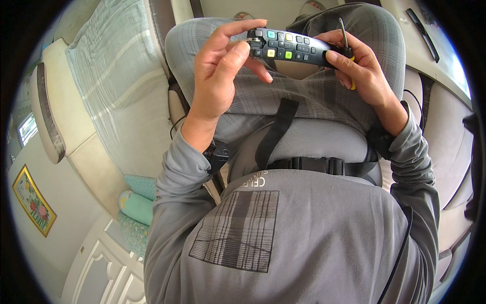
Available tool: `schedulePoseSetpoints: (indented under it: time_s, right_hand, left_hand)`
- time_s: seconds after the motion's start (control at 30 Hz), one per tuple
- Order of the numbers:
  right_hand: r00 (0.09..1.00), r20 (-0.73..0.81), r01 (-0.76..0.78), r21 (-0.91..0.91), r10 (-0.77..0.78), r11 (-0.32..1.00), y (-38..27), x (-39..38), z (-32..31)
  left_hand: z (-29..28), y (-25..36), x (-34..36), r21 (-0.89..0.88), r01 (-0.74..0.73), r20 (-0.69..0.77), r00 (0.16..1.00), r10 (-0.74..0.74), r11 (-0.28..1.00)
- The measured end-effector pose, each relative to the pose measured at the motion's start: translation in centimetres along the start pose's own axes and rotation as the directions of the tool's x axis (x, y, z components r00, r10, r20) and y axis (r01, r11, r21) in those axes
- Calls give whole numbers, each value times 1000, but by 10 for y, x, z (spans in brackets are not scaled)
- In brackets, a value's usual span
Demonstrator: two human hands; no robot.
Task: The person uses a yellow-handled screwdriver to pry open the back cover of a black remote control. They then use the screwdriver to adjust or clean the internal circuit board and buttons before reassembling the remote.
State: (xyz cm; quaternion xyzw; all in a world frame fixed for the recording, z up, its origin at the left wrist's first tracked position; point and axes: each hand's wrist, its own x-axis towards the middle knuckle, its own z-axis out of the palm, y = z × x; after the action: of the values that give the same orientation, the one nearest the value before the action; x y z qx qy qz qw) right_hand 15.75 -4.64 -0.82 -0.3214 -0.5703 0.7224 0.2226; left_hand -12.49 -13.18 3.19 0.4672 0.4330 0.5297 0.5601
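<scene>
Above my lap I hold a dark remote control (287,46) nearly level, its rows of buttons showing, some of them green, yellow and blue. The thumb and forefinger of my left hand (221,68) close on its left end, where a small metallic part shows in a gap; the other fingers are loosely spread. My right hand (365,68) grips the opposite end. That same hand also keeps a screwdriver (348,51) with a black and yellow handle tucked between its fingers, the metal shaft pointing up and away from me.
A pale sofa cover (119,66) spreads at the left, with green cushions (137,206) nearer me. On a light table (405,30) at the far right lies a long black object (422,35). A black strap (277,133) hangs from my waist buckle (331,166).
</scene>
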Motion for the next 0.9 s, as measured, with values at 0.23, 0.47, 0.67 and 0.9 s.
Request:
schedulePoseSetpoints:
  time_s: [0.23,0.47,0.67,0.9]
  right_hand:
    - [999,0,32,-21,-32,999,0,1,-1]
    - [1000,0,27,-16,-27,1000,-1,0,-2]
    - [1000,-17,7,-7,-7,1000,0,-1,-2]
    - [999,7,-47,29,46,998,-3,0,-2]
  left_hand:
    - [1,9,-1,1,35,24,999,-35,999]
    - [4,9,-5,59,51,26,998,-53,997]
    - [4,9,-4,42,68,18,997,-69,997]
    - [6,9,1,-16,68,10,998,-68,998]
